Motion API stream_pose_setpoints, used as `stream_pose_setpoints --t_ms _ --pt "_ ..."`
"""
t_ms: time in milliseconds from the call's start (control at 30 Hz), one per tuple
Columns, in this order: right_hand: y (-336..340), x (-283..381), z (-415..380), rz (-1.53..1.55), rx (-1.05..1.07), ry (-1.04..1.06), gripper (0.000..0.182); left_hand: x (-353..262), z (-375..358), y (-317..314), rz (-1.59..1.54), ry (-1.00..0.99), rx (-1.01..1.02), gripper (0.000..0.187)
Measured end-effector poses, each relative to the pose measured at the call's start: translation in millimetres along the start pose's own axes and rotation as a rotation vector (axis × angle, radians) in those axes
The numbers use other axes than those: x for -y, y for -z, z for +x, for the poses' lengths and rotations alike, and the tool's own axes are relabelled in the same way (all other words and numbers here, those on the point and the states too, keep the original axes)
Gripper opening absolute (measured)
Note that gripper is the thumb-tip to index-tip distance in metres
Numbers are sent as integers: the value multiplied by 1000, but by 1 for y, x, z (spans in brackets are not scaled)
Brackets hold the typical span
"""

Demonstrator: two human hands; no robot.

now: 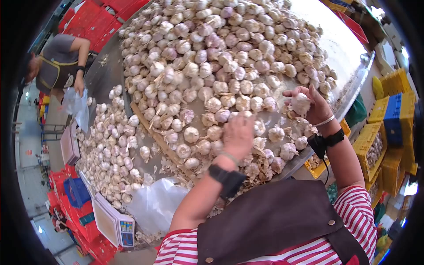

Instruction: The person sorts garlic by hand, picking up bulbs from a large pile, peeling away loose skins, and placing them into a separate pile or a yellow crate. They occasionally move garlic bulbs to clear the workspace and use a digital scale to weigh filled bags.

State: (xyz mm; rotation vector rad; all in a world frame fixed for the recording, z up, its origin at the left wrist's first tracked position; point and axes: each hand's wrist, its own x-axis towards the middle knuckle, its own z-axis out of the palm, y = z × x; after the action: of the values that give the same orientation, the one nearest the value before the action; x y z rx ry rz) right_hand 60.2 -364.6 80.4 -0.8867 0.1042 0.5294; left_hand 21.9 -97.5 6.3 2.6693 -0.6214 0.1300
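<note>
My right hand [319, 110] is closed around a garlic bulb [300, 105], holding it above the right side of the metal table. My left hand [239, 136] reaches palm down into the near part of a large garlic pile [212, 57]. Its fingers are smeared by motion and touch or hover over the bulbs, so whether they grip one does not show. Loose bulbs such as a single garlic bulb [276, 134] lie between my two hands, among dry skins and stalks.
A wooden strip [152, 128] separates a smaller garlic heap [110, 150] at left. Nearby are a plastic bag [157, 201] and a scale [110, 221]. Across the table a co-worker [59, 62] holds a clear bag [76, 106]. Yellow crates [375, 141] stand at right.
</note>
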Motion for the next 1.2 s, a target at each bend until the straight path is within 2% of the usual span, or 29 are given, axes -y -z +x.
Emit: stream_pose_setpoints --t_ms 33,100,133,167,200,233,300,367,400,433,500,533,567,600,633,667,700,733,800,833,900,933,967,1000,1033,1067,1100,1167,1200 --pt "8 -5 12 -20 3 -33 32 -5 4 -7 13 11 94 37" --pt "3 -13 41 -827 -211 -86 30 -16 15 -13 140 15 212 31" --pt "-12 -16 47 -1166 -279 -233 26 -23 19 -13 169 45 272 28" --pt "-3 -36 47 -1670 -230 251 35 -22 19 -30 231 40 219 23" --pt "-3 -42 48 -1773 -177 181 37 -27 27 -21 231 119 364 25" --pt "-4 -49 55 -1876 -110 125 39 -23 28 -24 244 141 381 23" --pt "0 -60 68 -2068 155 103 30 -13 24 -23 215 113 324 18" --pt "7 -68 72 -2034 69 136 37 0 15 -4 -120 90 233 21" --pt "-6 -64 70 -2024 17 121 39 3 11 0 -279 155 191 26" --pt "-16 -59 67 -2014 -44 99 40 -2 6 20 -424 306 171 30" --pt "-6 -58 66 -1946 -93 140 41 4 -8 10 -590 294 -165 32" --pt "22 -58 67 -1930 -52 216 41 11 -14 7 -574 309 -195 32" --pt "42 -58 72 -1912 -8 289 40 18 -19 6 -994 406 -58 34" --pt "18 -47 67 -1854 -90 146 39 23 -25 7 -1415 481 85 37" --pt "-10 -36 60 -1793 -169 3 39 25 -33 11 -1408 486 45 37" --pt "8 -36 60 -1692 -154 51 42 23 -45 16 -1771 567 117 42" --pt "-1 -38 59 -1453 -59 130 46 20 -57 21 -2140 630 199 48" --pt "-13 -38 55 -1331 -21 79 49 17 -66 26 -2141 626 171 48" --pt "-85 -45 27 -1071 79 -1 52 8 -79 38 -2439 707 496 60" --pt "-111 -50 16 -934 142 -31 53 4 -86 46 -2439 691 489 60" --pt "-125 -78 6 -848 240 -41 57 -5 -97 56 -2632 443 459 71" --pt "-143 -85 -1 -995 329 -8 58 -7 -104 35 -2568 459 351 68" --pt "-156 -90 -4 -1140 420 25 60 -6 -108 16 -2569 444 349 68" --pt "-152 -96 1 -1220 573 174 64 -3 -112 -3 -2692 520 207 62" --pt "-153 -100 -1 -1225 578 176 64 -2 -114 -11 -2809 602 55 57" --pt "-155 -103 -5 -1150 468 199 65 1 -120 26 -2887 715 68 53" --pt "-156 -106 -8 -1072 356 223 66 14 -128 34 -2885 709 67 53" --pt "-144 -103 -13 -1062 287 255 60 42 -141 42 -2763 428 13 58" --pt "-129 -100 -14 -955 234 150 56 56 -146 59 -2711 430 -111 58"
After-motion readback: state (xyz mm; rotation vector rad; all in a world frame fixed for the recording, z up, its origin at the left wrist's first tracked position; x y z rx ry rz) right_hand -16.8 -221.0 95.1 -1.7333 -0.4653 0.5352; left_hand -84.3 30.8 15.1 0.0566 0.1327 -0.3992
